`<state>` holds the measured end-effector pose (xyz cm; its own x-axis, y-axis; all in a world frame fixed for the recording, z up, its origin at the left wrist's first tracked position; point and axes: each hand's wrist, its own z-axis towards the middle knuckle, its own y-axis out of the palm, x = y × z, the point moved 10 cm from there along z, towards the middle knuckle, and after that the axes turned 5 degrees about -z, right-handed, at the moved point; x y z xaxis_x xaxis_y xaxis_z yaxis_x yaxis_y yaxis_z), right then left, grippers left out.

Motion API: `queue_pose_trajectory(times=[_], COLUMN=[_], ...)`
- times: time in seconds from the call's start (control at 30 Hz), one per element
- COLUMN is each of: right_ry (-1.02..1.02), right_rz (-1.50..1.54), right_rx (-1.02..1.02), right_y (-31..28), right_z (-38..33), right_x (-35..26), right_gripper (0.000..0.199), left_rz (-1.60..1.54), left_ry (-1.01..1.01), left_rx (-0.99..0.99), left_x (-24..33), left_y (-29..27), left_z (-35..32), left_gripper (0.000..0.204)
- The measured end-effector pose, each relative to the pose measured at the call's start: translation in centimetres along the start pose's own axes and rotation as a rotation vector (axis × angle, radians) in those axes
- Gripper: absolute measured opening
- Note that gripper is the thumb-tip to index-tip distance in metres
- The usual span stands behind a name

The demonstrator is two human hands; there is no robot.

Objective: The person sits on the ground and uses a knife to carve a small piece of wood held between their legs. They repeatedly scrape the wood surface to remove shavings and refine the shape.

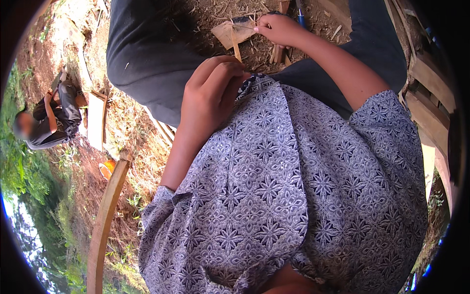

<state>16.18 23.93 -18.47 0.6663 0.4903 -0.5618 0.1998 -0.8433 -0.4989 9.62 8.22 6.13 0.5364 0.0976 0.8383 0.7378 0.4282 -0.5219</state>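
Co-worker [49,120]: crouched at nine o'clock on the red earth beside a pale board [96,120], well apart from the hands here; what that person works on is too small to tell.
Curved plank [105,220]: arcs along seven o'clock; its lower end runs out of view.
Left hand [210,93]: curled into a loose fist against the hem of the patterned shirt [293,196]. It seems to pinch a thin wood stick [236,49], but the fingers hide the contact, so I cannot tell for sure.
Wood piece [235,32]: lies at twelve o'clock on the littered ground, between the dark-trousered knees.
Right hand [279,28]: fingers closed narrow on the wood piece's edge.
Risk: a splinter in the fingertips, or the piece slipping off into the shavings (the grip is only at its edge).
Hidden: a blue-handled tool [300,17] behind the right hand, mostly cut off.
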Motion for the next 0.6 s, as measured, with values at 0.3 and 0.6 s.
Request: queue_pose_trajectory(times=[0.3, 0.6], right_ry=[-0.154, -0.176], right_rz=[-0.112, -0.258], right_rx=[0.097, 0.193], right_y=[-0.2, 0.8], right_z=[-0.6, 2.8], right_x=[-2.1, -2.2], right_gripper=[0.035, 0.034], left_rz=[0.01, 0.02], left_ry=[0.041, 0.004], left_rx=[0.004, 0.011], left_x=[0.1, 0.0], left_y=[0.1, 0.1], left_z=[0.1, 0.5], left_gripper=[0.019, 0.02])
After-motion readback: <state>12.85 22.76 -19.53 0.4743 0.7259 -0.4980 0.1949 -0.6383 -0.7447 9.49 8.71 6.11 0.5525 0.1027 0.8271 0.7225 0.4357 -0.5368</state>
